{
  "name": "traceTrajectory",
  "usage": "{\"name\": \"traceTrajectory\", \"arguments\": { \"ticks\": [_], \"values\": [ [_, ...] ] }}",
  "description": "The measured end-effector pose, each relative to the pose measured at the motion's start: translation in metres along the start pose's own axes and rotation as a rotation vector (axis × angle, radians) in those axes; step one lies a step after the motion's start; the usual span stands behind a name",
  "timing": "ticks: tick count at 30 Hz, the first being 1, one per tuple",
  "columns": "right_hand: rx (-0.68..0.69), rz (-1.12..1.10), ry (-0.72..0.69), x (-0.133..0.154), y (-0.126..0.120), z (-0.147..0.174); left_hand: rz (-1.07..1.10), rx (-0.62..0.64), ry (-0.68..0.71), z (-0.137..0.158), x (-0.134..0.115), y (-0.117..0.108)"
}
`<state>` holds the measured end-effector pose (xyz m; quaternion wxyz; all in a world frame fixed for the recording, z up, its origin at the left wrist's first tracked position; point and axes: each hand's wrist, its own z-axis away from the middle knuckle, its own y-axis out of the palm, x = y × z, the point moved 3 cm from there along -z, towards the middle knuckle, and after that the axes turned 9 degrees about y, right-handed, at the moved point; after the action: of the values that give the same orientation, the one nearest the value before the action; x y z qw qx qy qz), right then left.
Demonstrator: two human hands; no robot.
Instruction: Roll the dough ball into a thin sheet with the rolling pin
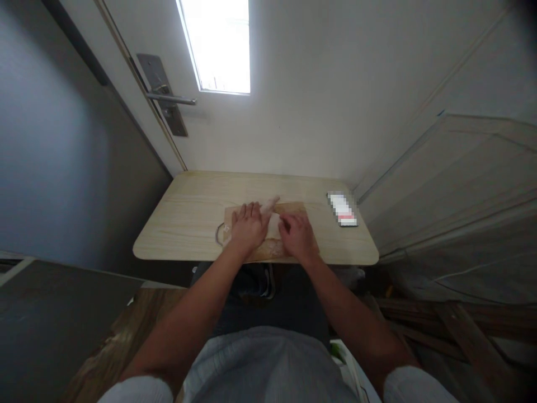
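Observation:
A brown board (293, 207) with a metal ring handle (218, 234) lies on the small wooden table, near its front edge. On it is a soft whitish piece (273, 225), perhaps dough or cloth; its kind does not show clearly. One end of it (271, 204) pokes out beyond my left hand (249, 224). That hand rests flat on the piece's left part, fingers stretched forward. At the right side of the piece, my right hand (297, 232) has its fingers curled in and pressed together; what they pinch, if anything, is hidden.
A phone (343, 209) with a lit, blurred screen lies on the table's (180, 224) right side. Behind the table stands a white door with a metal handle (172, 99) and a bright window (222, 45). Plastic-like sheeting (470, 184) covers the right side.

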<state>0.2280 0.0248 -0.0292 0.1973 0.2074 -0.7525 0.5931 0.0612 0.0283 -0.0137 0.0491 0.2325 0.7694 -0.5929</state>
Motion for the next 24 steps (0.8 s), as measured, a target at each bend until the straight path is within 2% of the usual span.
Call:
{"name": "traceTrajectory", "arguments": {
  "ticks": [4, 8, 10, 16, 19, 24],
  "values": [
    [-0.024, 0.042, 0.010, -0.008, 0.002, 0.004, 0.200, 0.037, 0.035, 0.000, -0.009, -0.005],
    [-0.032, 0.074, -0.003, -0.012, 0.006, 0.007, 0.257, 0.115, -0.112, -0.022, 0.007, -0.016],
    [-0.039, 0.077, -0.016, -0.011, 0.007, 0.007, 0.263, 0.178, -0.134, -0.034, 0.015, -0.018],
    [-0.042, 0.075, -0.032, -0.009, 0.005, 0.009, 0.377, 0.256, -0.057, -0.044, 0.019, -0.003],
    [-0.043, 0.075, -0.035, -0.008, 0.005, 0.011, 0.439, 0.190, -0.052, -0.037, 0.014, 0.008],
    [-0.029, 0.087, -0.059, -0.007, 0.006, 0.012, 0.488, 0.016, -0.172, -0.036, 0.018, 0.006]
  ]
}}
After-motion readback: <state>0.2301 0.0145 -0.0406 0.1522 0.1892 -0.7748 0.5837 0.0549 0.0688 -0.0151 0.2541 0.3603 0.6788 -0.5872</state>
